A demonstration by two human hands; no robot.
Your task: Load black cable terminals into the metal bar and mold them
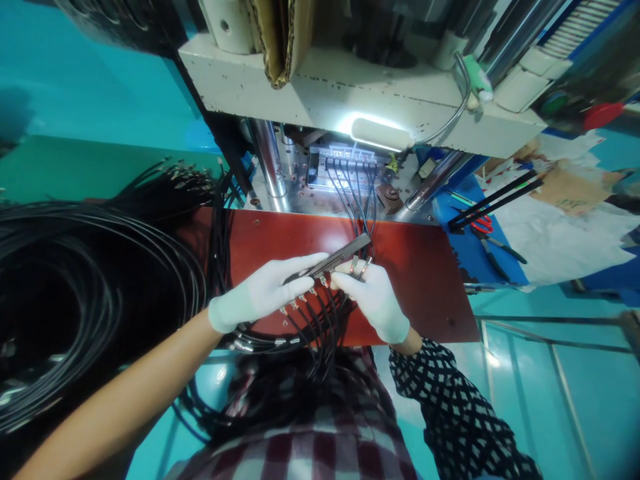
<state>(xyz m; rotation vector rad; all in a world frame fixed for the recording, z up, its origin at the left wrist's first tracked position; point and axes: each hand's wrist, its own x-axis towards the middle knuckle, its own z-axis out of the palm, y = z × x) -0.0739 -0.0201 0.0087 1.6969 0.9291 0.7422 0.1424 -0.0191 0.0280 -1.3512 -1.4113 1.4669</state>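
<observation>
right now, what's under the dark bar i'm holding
Around it, the red board shows, with black cables ending in metal connectors along its near side. Whatever lies directly beneath is covered by the dark bar, the left hand and the right hand.

Over on the blue worktop (506,230), dark-handled pliers (494,261) lie by the near edge, something red (483,225) just beyond them! Two black rods (493,201) slant in from the left edge, reaching crumpled white sheets (597,230) with a brown piece (570,192) on top. Folded cardboard (277,57) overhangs the pale machine plate's (315,103) front edge; a lamp (383,135) glows beneath it.
</observation>
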